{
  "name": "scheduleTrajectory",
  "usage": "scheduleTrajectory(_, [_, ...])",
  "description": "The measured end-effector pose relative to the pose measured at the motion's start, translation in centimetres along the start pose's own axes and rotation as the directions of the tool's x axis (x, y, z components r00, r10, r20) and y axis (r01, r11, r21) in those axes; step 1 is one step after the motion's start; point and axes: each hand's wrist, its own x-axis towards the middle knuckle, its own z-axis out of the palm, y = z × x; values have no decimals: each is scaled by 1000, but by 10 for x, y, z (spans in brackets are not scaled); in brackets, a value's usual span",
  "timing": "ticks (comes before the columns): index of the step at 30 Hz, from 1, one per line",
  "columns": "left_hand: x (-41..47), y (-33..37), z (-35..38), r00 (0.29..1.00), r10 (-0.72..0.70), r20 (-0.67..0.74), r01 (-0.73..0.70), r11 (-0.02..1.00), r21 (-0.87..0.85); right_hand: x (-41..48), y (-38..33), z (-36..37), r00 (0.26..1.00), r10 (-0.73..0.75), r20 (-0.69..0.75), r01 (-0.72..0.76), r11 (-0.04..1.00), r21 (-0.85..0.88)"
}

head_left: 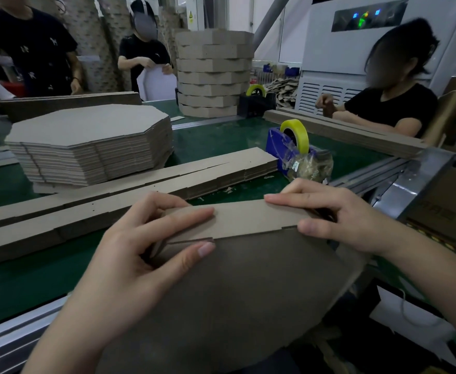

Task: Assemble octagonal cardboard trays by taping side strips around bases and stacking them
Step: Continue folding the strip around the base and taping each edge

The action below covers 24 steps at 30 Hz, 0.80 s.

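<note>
Your left hand pinches the side strip against the far edge of the base, thumb inside. Your right hand grips the strip's other end. The base tilts over the near edge of the surface, bare green at your left. Strip stack just beyond, tape dispenser near your right hand

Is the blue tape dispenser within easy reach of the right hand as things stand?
Probably yes. The tape dispenser stands just beyond the right hand, with only a crumpled plastic bag between them. But that hand pinches the side strip against the base, so it must let go first.
</note>
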Motion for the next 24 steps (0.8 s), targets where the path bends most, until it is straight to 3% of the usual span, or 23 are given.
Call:
scheduleTrajectory(12, [-1, -5, 0, 999, 31, -13, -31, 999, -12, 3, 2, -4, 999, 30, 18, -31, 999, 43])
scheduleTrajectory(24, [2, -2, -4, 998, 36, 60, -38, 999, 34, 7, -4, -2, 996, 50, 69, -56, 995, 78])
